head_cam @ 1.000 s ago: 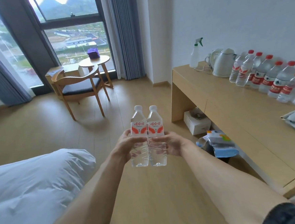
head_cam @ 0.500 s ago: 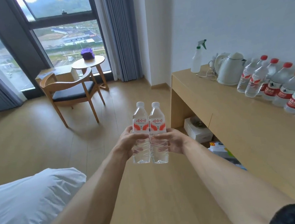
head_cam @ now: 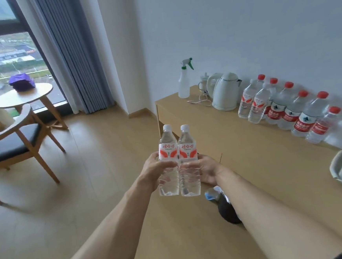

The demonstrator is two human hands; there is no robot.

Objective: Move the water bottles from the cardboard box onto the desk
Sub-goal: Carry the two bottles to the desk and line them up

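I hold two clear water bottles upright and side by side in front of me, both with white caps and orange-and-white labels. My left hand point(head_cam: 152, 171) grips the left bottle point(head_cam: 168, 160) around its middle. My right hand point(head_cam: 205, 170) grips the right bottle point(head_cam: 187, 160) the same way. Both bottles hang in the air just left of the wooden desk point(head_cam: 238, 144), near its front edge. Against the wall on the desk stand several red-capped water bottles point(head_cam: 287, 108). No cardboard box is in view.
A white kettle point(head_cam: 225, 91) and a white spray bottle point(head_cam: 183, 81) stand at the desk's far end. A white tray point(head_cam: 337, 162) lies at its right end. A dark bin point(head_cam: 227, 208) sits under the desk. A wooden chair point(head_cam: 9, 142) and a round table point(head_cam: 24, 96) stand by the window.
The view has swung right and closer to the desk. Both hands still carry the two bottles together, now nearer the desk's front edge. The bed has left the view.
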